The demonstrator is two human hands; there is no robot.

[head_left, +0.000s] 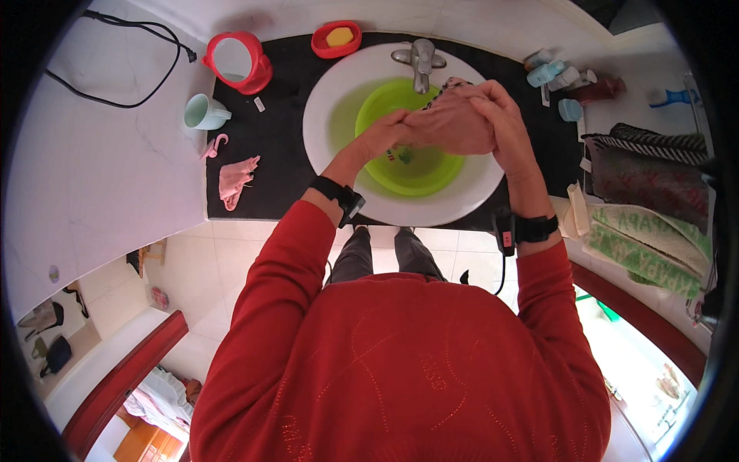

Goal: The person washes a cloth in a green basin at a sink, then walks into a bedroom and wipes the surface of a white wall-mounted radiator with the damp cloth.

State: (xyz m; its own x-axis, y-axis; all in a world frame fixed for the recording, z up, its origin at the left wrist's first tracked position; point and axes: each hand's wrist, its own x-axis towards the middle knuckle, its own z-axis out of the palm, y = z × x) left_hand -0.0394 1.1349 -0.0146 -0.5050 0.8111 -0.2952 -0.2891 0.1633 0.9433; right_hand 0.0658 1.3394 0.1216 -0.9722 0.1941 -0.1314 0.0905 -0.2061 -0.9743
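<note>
Over the green basin [419,183] in the white sink [317,115] | left hand [382,136] and right hand [504,123] | both grip pink cloth [453,123], spread between them

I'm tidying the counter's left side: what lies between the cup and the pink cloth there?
A small pink hook-shaped item lies between the cup and the pink cloth in the head view.

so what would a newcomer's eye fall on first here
Probably the bright red long-sleeved sweater filling the picture's lower middle. Next, the lime-green round basin in the white oval sink, under the thin pink cloth held between left hand and right hand.
</note>
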